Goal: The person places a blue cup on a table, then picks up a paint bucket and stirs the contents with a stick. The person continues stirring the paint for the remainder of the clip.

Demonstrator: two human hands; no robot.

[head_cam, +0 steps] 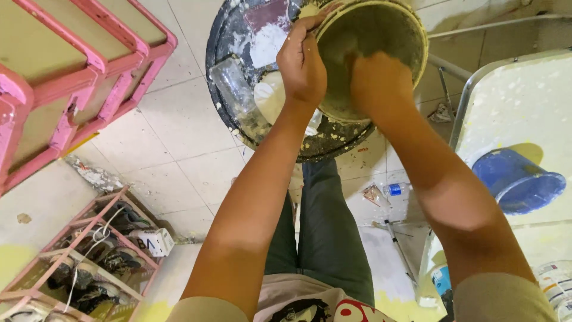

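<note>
2 hands (301, 62) (378, 83) on 1 bucket (387, 30)

Small clear plastic bottle (394, 189), blue label, lying on floor tiles, 3 o'clock of centre. White box (154, 241) with dark print, 8 o'clock, atop pink shoe rack (89, 271). Labelled white container (438, 275), blue patch, 5 o'clock.

Bare arms, short pale sleeves (506, 298), white shirt (310, 301) with a red and black picture, dark grey-green trousers (328, 238).
</note>
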